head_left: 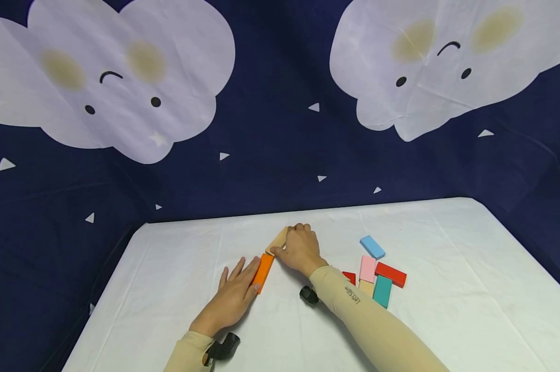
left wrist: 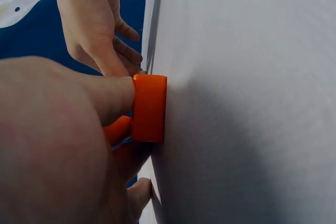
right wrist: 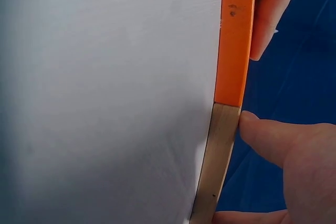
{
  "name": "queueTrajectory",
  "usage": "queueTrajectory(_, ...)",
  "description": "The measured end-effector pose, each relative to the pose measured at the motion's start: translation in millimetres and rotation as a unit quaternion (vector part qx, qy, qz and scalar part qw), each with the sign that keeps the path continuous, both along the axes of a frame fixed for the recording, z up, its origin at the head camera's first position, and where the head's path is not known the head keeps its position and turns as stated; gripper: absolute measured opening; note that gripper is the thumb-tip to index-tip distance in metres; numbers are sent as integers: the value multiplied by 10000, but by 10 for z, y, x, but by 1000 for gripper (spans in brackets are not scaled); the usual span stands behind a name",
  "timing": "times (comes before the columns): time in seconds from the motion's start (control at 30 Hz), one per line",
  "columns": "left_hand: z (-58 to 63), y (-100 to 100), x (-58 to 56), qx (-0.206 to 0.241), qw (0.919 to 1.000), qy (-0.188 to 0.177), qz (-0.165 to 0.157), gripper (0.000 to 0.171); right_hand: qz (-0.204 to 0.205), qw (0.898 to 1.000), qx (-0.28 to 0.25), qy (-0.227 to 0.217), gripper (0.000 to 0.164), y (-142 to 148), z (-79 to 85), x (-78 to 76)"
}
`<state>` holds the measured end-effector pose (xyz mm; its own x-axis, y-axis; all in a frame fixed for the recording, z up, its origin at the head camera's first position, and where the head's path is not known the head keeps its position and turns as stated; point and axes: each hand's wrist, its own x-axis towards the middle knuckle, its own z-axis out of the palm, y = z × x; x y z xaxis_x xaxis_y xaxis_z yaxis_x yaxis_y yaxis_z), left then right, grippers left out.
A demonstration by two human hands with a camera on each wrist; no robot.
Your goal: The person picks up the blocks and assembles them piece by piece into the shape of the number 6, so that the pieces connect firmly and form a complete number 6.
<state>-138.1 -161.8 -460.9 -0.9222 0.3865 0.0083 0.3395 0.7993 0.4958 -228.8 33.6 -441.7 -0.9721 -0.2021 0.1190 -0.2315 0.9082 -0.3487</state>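
An orange block lies on the white table, end to end with a plain wooden block; in the right wrist view the ends of the orange block and wooden block meet. My left hand rests beside the orange block with straight, spread fingers. In the left wrist view, its thumb lies on the top of the orange block. My right hand holds the wooden block, thumb at the near end and fingers towards the far end, partly covering it.
To the right lie a blue block, a pink block, a red block and a teal block. Another red block and a wooden block are partly behind the right sleeve. A dark cloud-print cloth hangs behind the table.
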Motion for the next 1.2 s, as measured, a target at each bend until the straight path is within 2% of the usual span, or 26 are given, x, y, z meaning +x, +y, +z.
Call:
queueTrajectory(0.27,5,0,2,-12,10000,0,11,58,5,10000,-81,45,74,10,-11,-5)
queueTrajectory(0.5,5,-2,6,0,10000,4,26,57,34,9993,-344,-165,76,57,-5,-11)
queueTrajectory(0.83,0,2,8,-38,10000,11,68,58,54,9957,-919,-80,72,195,120,45)
queueTrajectory(1.03,-15,3,9,-91,9999,60,100,58,45,9943,-1058,-146,71,337,220,110)
queueTrajectory(1.2,-18,4,7,-61,9999,119,88,58,134,9932,-1158,-3,69,489,305,175)
